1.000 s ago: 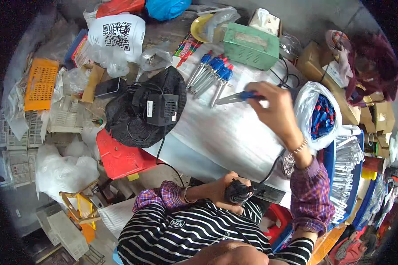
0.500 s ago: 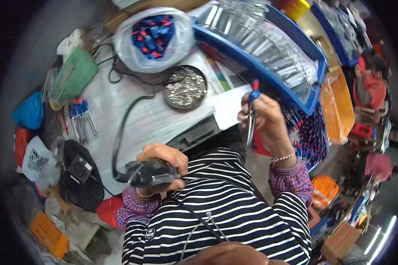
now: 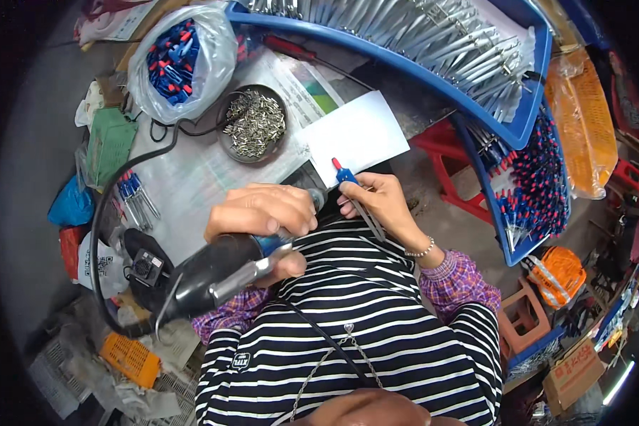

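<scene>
My left hand [image 3: 259, 209] is wrapped round a black corded power screwdriver [image 3: 206, 273] with a metal lever along its side. Its nose points right, close to the blue end of a slim metal-armed tool [image 3: 346, 175]. That tool, with a blue plastic head and a red tip, is pinched in my right hand [image 3: 382, 202] in front of my lap. Whether the screwdriver's bit touches it I cannot tell. Beyond my left hand, small silver screw-like pieces [image 3: 255, 124] fill a round dark bowl [image 3: 284, 117]. White paper [image 3: 362, 135] lies just beyond my right hand.
A plastic bag [image 3: 220, 67] of blue-and-red parts stands at the far left. A blue tray [image 3: 403, 65] of metal arms spans the back. Another blue tray [image 3: 500, 231] holds blue-and-red tools at right, near a red stool [image 3: 465, 184]. The black cord [image 3: 96, 248] loops left.
My hands have come together. The right hand moved left and lowered the tool toward my lap; the left raised the power screwdriver and brought its nose toward the tool's head. The view has shifted.
</scene>
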{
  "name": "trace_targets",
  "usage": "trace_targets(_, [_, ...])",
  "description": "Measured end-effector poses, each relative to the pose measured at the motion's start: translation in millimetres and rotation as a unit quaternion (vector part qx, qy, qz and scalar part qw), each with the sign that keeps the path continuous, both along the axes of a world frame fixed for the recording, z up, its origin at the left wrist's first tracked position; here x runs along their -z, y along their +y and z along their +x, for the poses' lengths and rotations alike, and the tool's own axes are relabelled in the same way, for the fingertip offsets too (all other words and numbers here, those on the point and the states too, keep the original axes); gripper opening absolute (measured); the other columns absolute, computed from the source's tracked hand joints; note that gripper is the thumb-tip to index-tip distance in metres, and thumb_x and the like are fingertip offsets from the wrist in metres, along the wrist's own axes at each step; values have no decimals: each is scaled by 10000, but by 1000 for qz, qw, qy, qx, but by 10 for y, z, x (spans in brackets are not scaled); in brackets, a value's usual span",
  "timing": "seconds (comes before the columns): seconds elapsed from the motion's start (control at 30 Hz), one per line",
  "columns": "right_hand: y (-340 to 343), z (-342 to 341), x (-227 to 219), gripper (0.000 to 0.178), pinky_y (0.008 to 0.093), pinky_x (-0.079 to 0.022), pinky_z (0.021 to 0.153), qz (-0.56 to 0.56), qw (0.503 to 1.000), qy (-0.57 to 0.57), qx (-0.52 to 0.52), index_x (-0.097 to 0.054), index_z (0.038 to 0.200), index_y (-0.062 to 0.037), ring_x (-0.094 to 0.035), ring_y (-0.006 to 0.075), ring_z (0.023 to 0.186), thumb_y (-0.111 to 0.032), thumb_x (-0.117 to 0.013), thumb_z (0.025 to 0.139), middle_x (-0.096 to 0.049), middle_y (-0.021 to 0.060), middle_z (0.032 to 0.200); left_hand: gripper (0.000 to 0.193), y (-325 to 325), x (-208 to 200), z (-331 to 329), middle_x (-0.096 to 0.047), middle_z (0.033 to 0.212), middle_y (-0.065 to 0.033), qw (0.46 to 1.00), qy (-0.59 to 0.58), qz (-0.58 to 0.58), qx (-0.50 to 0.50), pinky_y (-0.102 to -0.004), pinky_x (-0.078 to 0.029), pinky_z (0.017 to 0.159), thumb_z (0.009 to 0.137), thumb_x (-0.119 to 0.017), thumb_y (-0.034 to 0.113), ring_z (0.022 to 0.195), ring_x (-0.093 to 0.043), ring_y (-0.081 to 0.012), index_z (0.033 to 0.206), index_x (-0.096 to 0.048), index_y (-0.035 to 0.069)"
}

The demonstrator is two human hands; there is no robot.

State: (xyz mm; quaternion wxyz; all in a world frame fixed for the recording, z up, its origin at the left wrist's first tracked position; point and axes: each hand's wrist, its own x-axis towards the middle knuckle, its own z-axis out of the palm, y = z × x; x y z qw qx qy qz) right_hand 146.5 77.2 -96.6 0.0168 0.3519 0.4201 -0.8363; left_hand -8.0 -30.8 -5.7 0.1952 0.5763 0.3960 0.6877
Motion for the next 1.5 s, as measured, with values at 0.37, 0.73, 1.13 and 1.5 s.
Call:
trace_targets(0.37, [-72,36,121,201,196,-438,398,0,999,38,28,-669,847,51,-567,76,476,-149,-644,859,-639,58,666,481,219,-18,20,-590,737,-163,997,65,0,46,-389,-550,497,776,-754,218,573,-632,-278,960,-342,51])
trace_targets(0.73, [-69,21,47,181,188,-409,408,9,1000,18,8,-651,882,52,-536,55,479,-127,-636,874,-630,44,674,318,381,-96,42,-590,667,-166,993,-7,-12,114,-377,-519,473,681,-739,-26,513,-588,-278,778,-437,1])
trace_targets(1.13, [-93,44,75,173,173,-400,396,12,1000,20,12,-661,899,41,-530,40,483,-128,-634,877,-631,33,677,329,422,-63,183,-586,681,-162,997,23,-34,64,-378,-528,482,662,-723,-54,521,-590,-272,799,-430,8])
trace_targets(1.5, [-122,36,92,201,189,-395,378,32,998,32,44,-667,805,24,-538,50,446,-170,-649,854,-611,29,601,384,400,-4,192,-588,678,-153,999,34,-19,16,-371,-527,477,672,-742,-20,519,-600,-248,871,-415,8])
